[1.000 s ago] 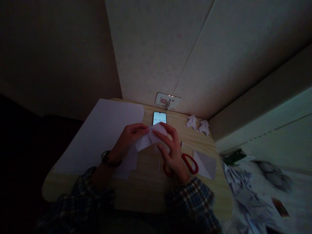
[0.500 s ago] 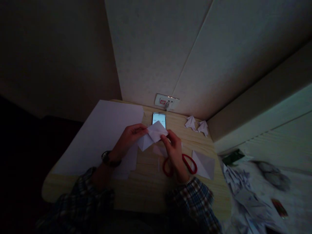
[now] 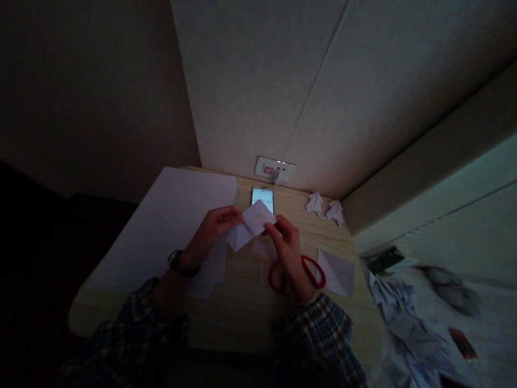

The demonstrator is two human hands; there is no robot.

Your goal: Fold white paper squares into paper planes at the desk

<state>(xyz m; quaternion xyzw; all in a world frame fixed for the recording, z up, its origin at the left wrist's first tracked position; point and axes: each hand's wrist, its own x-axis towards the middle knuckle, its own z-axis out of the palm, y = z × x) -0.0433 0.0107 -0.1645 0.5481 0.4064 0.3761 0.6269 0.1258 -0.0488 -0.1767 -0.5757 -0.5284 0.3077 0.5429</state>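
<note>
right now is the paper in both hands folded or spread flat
Folded: the white paper shows overlapping layers and crease lines, held between the left hand and right hand.

Single head-worn view; faces forward, down over near desk [image 3: 238,315], toward wall [image 3: 250,97].

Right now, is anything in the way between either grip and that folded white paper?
Nothing visible: the left grip and the right grip both hold the folded white paper directly, from opposite sides. The phone shows partly hidden beyond it, and red scissor handles show lower in the view; neither comes between.
</note>
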